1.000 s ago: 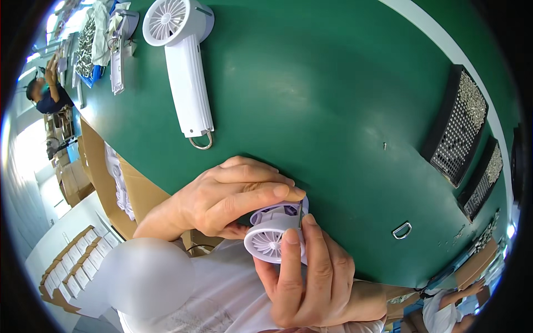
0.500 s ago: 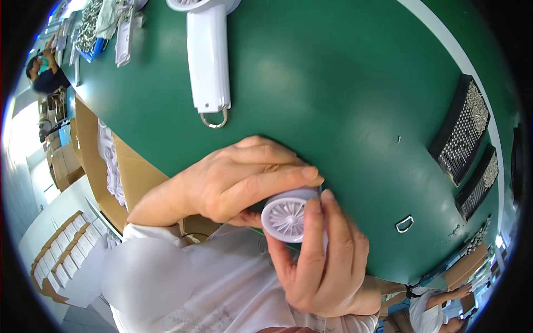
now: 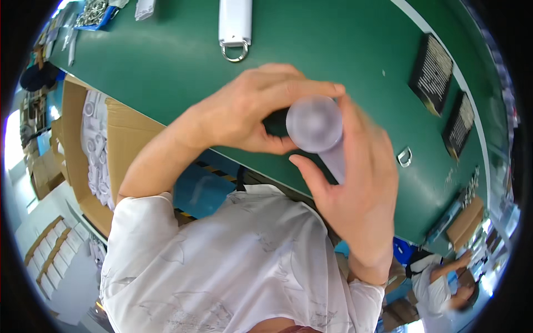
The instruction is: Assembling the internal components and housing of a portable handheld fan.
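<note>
Seen from above, a person's two bare hands meet around a pale lavender handheld device (image 3: 315,123), its round head facing up and its handle slanting down towards the right palm. The device is held over the near edge of a green worktop (image 3: 311,44).

The left hand (image 3: 244,105) curves around the head's left side, pinching the rim between thumb and index finger. The right hand (image 3: 358,166) lies along the head's right side and the handle, its thumb spread apart from the head; blur hides whether its other fingers press. This cupped hold probably steadies the piece from both sides.

Right of the device lies a loose metal D-ring (image 3: 405,157), seemingly kept within easy reach. Farther right, two black trays (image 3: 432,72) sit side by side. Beyond the device, to the left, a white handle (image 3: 235,25) ends in a metal ring (image 3: 235,55). Well left, an open cardboard box (image 3: 133,122) stores pale moulded pieces (image 3: 97,152).

No brand, label or writing can be read.
</note>
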Motion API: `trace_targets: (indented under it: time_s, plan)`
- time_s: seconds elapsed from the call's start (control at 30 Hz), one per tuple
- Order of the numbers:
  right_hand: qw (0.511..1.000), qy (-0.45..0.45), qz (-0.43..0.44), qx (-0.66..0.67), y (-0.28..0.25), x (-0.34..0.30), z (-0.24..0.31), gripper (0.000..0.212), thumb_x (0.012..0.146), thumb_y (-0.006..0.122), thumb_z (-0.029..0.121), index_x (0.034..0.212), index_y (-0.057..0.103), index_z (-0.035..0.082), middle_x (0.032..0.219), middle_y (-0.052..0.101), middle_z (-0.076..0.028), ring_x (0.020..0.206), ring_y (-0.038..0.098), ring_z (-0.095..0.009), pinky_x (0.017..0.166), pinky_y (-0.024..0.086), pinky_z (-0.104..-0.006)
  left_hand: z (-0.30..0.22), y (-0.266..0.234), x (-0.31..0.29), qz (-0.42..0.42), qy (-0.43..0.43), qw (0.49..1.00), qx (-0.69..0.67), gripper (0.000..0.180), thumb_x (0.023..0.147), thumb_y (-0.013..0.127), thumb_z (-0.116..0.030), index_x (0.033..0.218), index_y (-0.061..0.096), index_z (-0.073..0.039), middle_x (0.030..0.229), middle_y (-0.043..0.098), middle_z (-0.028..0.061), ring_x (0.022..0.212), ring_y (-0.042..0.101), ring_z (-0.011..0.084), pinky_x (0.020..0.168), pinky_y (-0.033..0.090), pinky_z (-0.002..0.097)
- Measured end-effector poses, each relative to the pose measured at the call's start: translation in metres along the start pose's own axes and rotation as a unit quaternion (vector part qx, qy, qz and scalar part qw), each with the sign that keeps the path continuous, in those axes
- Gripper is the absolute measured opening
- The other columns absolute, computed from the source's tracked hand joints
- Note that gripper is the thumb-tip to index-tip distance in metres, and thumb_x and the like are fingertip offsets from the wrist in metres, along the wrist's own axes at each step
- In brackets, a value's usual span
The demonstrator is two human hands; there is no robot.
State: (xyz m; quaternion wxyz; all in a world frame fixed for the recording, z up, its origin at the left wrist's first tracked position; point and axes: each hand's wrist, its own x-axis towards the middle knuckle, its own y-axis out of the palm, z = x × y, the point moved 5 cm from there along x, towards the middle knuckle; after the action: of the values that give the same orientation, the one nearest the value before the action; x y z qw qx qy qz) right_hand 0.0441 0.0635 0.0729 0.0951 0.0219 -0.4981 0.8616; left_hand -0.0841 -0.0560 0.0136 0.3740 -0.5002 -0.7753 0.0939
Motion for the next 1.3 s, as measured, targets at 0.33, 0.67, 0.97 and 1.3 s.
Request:
trace_targets:
  time_s: [0.33,0.67,0.97,1.3]
  plan:
    - [0.992,-0.001,-0.125,0.028,-0.033,-0.079,-0.039,0.056,0.077,0.088,0.013,0.128,0.069,0.001,0.119,0.072,-0.018,0.104,0.07,-0.033,0.091,0.054,-0.0383,-0.003,0.001,-0.003,0.017,-0.03,0.999,0.03,0.068,0.071,0.086,-0.006,0.136,0.066,-0.006,0.127,0.071,0.0128,0.11,0.069,0.0286,0.1,0.054,0.0361]
    - [0.992,-0.028,-0.124,0.013,-0.011,-0.003,0.016,0.033,0.084,0.081,0.018,0.106,0.076,-0.006,0.088,0.073,-0.019,0.083,0.073,-0.029,0.076,0.056,-0.0361,0.0,-0.001,-0.007,0.008,-0.026,0.999,-0.044,0.072,0.073,0.087,-0.013,0.138,0.059,-0.001,0.123,0.071,0.015,0.114,0.068,0.0208,0.103,0.052,0.0344]
    - [0.991,0.133,0.019,0.02,0.002,0.019,0.01,0.04,0.085,0.082,0.022,0.107,0.076,-0.01,0.085,0.076,-0.014,0.073,0.069,-0.012,0.069,0.055,-0.0276,-0.005,-0.002,-0.001,0.012,0.0,1.0,-0.012,0.071,0.069,0.087,-0.019,0.133,0.063,-0.003,0.121,0.071,0.0192,0.11,0.07,0.0295,0.101,0.053,0.0385]
    - [0.995,0.075,0.022,-0.062,-0.002,0.023,0.027,0.033,0.083,0.084,0.023,0.094,0.078,-0.008,0.068,0.071,-0.01,0.062,0.059,-0.007,0.057,0.048,-0.0282,-0.003,-0.004,0.0,0.006,0.018,1.0,-0.001,0.071,0.067,0.087,-0.021,0.132,0.064,0.0,0.121,0.071,0.0227,0.108,0.07,0.0327,0.1,0.054,0.0389]
